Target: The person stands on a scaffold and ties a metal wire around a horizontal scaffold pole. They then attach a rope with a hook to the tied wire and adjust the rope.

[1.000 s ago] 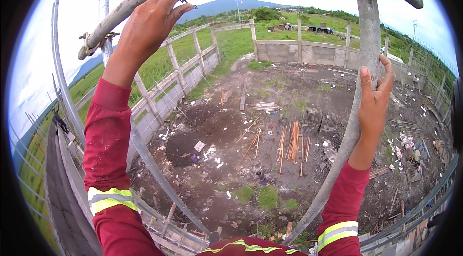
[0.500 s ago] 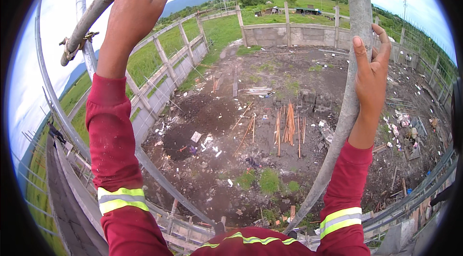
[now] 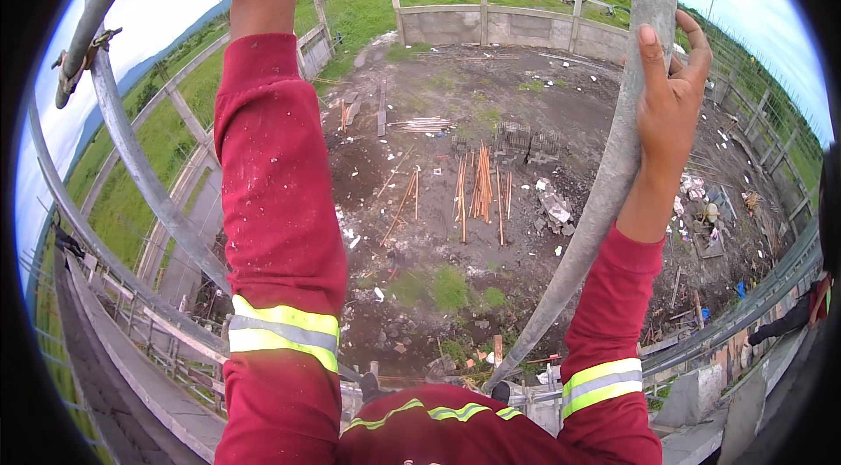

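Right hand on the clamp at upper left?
No, the right hand is on the grey pole at right, well apart from the clamp at upper left.

Right of centre, the right grip (image 3: pixel 673 97) is at a long grey metal pole (image 3: pixel 625 141); thin reddish-brown rods (image 3: pixel 481 189) lie mid-frame on dark dirt (image 3: pixel 534 298), below the upper-centre grey concrete wall (image 3: pixel 445 25).

Long maroon sleeves (image 3: pixel 276 158) bear yellow-and-silver bands (image 3: pixel 285 330) — the matching top (image 3: pixel 438 440), wavy yellow striping (image 3: pixel 451 413).
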Motion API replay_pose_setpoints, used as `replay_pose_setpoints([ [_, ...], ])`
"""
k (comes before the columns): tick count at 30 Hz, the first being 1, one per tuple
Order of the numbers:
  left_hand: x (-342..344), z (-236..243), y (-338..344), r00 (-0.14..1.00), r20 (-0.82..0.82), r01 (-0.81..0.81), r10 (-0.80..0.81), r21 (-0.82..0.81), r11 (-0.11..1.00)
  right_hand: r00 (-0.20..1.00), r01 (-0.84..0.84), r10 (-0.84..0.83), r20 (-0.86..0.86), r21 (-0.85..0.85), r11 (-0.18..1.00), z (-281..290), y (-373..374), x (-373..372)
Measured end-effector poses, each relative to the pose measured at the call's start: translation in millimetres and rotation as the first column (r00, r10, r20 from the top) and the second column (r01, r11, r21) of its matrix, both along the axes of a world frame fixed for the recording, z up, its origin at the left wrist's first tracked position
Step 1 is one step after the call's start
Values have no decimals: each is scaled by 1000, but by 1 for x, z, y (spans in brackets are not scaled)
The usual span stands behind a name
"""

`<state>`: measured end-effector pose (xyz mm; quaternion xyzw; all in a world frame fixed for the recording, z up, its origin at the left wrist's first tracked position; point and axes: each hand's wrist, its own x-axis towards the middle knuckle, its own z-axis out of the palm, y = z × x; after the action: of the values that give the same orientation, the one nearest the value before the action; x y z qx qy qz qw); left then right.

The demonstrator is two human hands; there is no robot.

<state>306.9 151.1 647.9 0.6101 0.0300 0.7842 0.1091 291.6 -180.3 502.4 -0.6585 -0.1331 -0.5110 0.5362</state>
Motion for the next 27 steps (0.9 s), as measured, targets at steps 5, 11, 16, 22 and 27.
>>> replay_pose_setpoints([
  [5,13,4,-9,997,79,-17,22,-65,998,1000,2,-2,-10,2,1000,-2,-1,2],
  [11,-33,-8,-3,975,-220,-6,-1,-31,1000,999,12,-12,37,3,1000,-5,-5,9],
  [16,-79,-35,49,995,95,-79,38,483,872,990,126,-125,-58,1,992,-1,-2,5],
  [22,-25,-51,89,747,88,631,-659,216,745,989,130,-128,-74,33,991,4,5,-5],
  [27,31,-3,78,719,194,623,-667,246,743,989,141,-141,-49,3,990,2,0,-1],
])
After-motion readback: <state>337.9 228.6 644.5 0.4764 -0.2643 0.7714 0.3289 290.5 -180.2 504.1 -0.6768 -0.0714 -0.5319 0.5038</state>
